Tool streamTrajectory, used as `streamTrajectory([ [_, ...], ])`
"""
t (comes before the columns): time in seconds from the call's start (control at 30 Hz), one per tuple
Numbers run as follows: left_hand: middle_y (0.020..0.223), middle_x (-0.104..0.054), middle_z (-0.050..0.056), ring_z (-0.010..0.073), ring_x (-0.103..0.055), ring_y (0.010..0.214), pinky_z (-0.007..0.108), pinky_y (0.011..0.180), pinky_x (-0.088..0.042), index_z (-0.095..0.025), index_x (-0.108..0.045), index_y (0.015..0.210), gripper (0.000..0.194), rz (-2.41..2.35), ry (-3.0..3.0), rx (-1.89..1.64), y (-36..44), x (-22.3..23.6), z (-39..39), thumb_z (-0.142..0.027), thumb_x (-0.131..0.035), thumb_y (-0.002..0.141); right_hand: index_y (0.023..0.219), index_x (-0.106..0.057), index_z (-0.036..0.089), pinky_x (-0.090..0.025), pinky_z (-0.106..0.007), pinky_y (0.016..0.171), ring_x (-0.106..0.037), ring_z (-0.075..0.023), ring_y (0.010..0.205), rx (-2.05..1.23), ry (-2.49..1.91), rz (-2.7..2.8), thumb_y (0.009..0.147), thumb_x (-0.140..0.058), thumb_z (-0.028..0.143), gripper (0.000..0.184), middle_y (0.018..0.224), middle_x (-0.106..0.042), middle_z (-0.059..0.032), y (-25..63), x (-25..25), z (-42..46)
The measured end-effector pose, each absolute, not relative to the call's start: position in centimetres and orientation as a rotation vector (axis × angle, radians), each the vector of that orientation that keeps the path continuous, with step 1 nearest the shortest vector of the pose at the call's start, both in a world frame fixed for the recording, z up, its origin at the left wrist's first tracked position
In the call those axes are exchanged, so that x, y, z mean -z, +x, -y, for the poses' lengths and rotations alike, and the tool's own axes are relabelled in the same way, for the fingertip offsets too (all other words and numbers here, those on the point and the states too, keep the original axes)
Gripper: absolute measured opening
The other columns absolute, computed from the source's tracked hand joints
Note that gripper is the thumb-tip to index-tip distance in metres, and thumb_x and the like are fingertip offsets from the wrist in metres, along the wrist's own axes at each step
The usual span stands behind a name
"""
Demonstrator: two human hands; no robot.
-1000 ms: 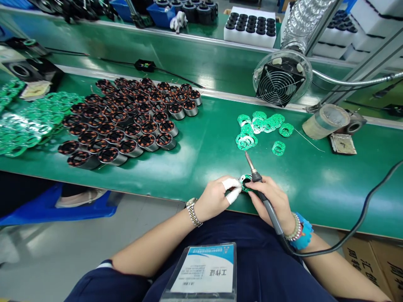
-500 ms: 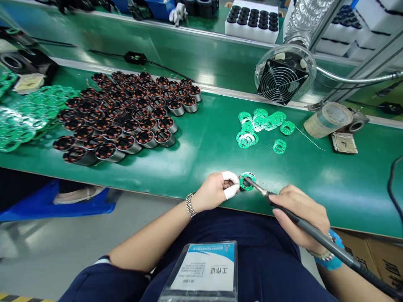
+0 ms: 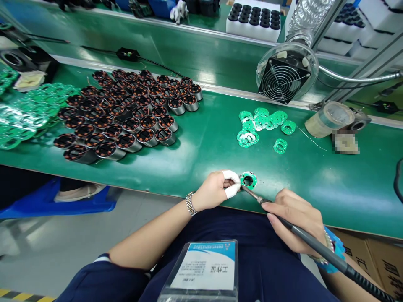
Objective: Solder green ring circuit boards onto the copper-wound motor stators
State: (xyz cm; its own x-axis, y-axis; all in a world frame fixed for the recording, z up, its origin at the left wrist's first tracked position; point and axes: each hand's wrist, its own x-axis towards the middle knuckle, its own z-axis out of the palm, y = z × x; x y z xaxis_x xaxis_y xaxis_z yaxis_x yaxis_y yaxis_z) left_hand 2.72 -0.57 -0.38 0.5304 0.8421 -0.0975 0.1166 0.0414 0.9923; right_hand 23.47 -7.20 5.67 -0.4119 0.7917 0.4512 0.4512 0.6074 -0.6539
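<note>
Near the bench's front edge lies a round part topped by a green ring-shaped circuit board [image 3: 251, 185], its dark centre showing. My left hand [image 3: 217, 187], with white covers on thumb and forefinger, is closed in a pinch against the board's left edge. Whatever sits between those fingertips is too small to make out. Held like a pen in my right hand [image 3: 297, 218] is a soldering iron [image 3: 302, 235]. Its metal tip meets the lower left rim of the board, close to my left fingertips.
Rows of wound motor stators [image 3: 126, 121] fill the bench at left, beside a sheet pile of green boards [image 3: 34, 113]. Loose ring boards [image 3: 262, 121] lie beyond my hands. A fan [image 3: 283, 79] stands behind them; a tape roll [image 3: 329, 119] is at right.
The soldering iron's tip has shifted from over the board's centre to its lower left edge, my right hand moving slightly left with it. My left hand stays in place.
</note>
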Motion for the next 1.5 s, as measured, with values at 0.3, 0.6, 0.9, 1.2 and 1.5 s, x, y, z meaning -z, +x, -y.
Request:
streamTrajectory([
  [0.3, 0.071, -0.06, 0.002, 0.0131, -0.062, 0.064, 0.025, 0.064, -0.052, -0.015, -0.055, 0.075, 0.005, -0.89, 1.513, -0.697, 2.7, 0.3, 0.6, -0.02, -0.057, 0.073, 0.101, -0.063, 0.017, -0.048, -0.03, 0.055, -0.051, -0.0149, 0.058, -0.561, -0.982, 2.075, 0.076, -0.053, 0.005, 0.029, 0.063, -0.055, -0.0029, 23.4, -5.8, 7.2],
  [0.6, 0.074, -0.06, 0.003, 0.0136, -0.063, 0.066, 0.026, 0.064, -0.052, -0.015, -0.056, 0.075, 0.005, -0.913, 1.581, -0.728, 2.8, 0.4, 0.6, -0.019, -0.057, 0.072, 0.1, -0.063, 0.015, -0.048, -0.03, 0.055, -0.05, -0.0141, 0.059, -0.549, -0.973, 2.072, 0.077, -0.053, 0.005, 0.027, 0.063, -0.055, -0.0031, 23.5, -6.0, 7.3],
  [0.9, 0.07, -0.059, 0.002, 0.015, -0.064, 0.067, 0.027, 0.065, -0.052, -0.015, -0.055, 0.074, 0.004, -0.894, 1.518, -0.675, 2.7, 0.2, 0.5, -0.017, -0.057, 0.071, 0.11, -0.053, 0.018, -0.051, -0.036, 0.088, -0.058, -0.0198, 0.103, -0.59, -0.969, 2.196, 0.085, -0.055, 0.011, 0.025, 0.101, -0.064, -0.0096, 24.3, -4.5, 3.7],
  [1.2, 0.084, -0.061, 0.003, 0.0118, -0.063, 0.073, 0.028, 0.074, -0.052, -0.016, -0.05, 0.095, 0.026, -0.947, 1.183, -0.658, 3.0, 0.2, 1.5, -0.016, -0.061, 0.071, 0.114, -0.048, 0.021, -0.052, -0.034, 0.085, -0.06, -0.0195, 0.097, -0.633, -1.127, 2.143, 0.083, -0.06, 0.021, 0.033, 0.107, -0.061, -0.0089, 23.5, -2.0, 2.6],
  [1.5, 0.087, -0.063, 0.004, 0.0102, -0.059, 0.063, 0.022, 0.057, -0.05, -0.016, -0.053, 0.099, 0.031, -1.215, 1.472, -0.728, 4.0, 0.2, 1.9, -0.022, -0.064, 0.071, 0.113, -0.047, 0.019, -0.051, -0.035, 0.079, -0.06, -0.0207, 0.088, -0.388, -1.302, 1.94, 0.081, -0.06, 0.017, 0.035, 0.103, -0.06, -0.0096, 21.4, -0.9, 4.5],
])
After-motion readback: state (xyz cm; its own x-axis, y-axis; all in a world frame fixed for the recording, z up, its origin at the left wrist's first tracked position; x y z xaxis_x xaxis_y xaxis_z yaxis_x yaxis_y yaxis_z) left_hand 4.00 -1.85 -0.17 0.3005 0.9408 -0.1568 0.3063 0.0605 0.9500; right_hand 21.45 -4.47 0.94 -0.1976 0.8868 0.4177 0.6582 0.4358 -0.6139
